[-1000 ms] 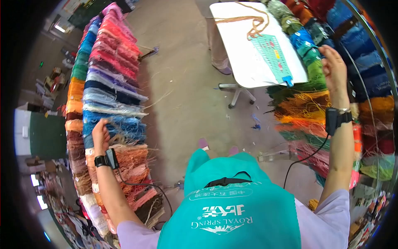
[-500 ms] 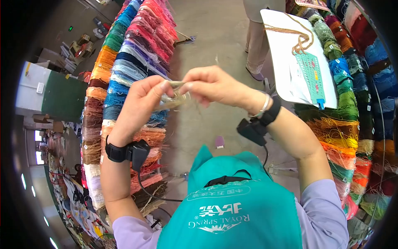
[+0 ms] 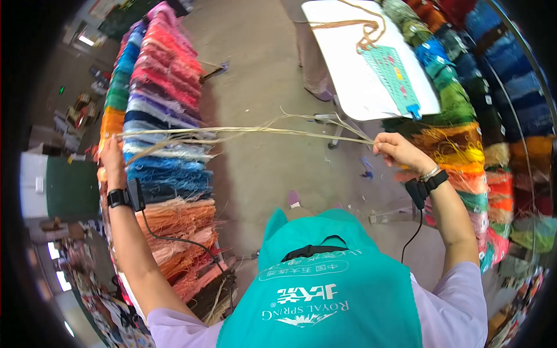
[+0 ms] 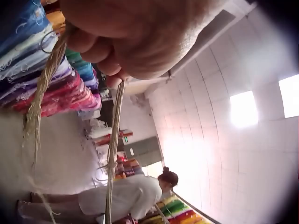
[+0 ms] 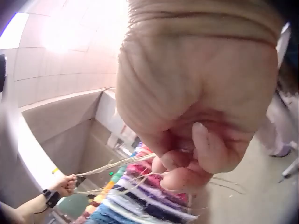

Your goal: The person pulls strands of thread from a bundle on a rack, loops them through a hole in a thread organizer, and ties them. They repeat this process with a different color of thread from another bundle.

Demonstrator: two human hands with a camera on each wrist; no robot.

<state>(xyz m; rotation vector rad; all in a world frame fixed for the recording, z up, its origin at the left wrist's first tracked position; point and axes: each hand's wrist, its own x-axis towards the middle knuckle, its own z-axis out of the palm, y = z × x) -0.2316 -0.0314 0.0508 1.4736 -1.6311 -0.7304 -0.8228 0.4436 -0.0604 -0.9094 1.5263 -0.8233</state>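
A pale beige bundle of thread point(image 3: 249, 130) stretches nearly level between the two hands in the head view, some strands hanging loose below and above it. My left hand point(image 3: 113, 156) grips one end over the left rack; in the left wrist view the thread point(image 4: 115, 135) runs out of its curled fingers point(image 4: 108, 63), with a frayed tail point(image 4: 42, 93) beside it. My right hand point(image 3: 403, 152) pinches the other end. The right wrist view has that hand's curled fingers point(image 5: 184, 175) with the thread point(image 5: 117, 164) leading off to the left hand point(image 5: 64, 185).
Racks of coloured yarn stand on the left point(image 3: 165, 98) and right point(image 3: 458, 151). A white table point(image 3: 331, 55) at the upper right bears brown thread point(image 3: 371, 29) and a green punched card point(image 3: 390, 75). A person point(image 4: 126, 198) stands beyond the left rack's end.
Half a second ago the hands were close together at the centre with the thread between them. They have since moved wide apart, drawing it out long.
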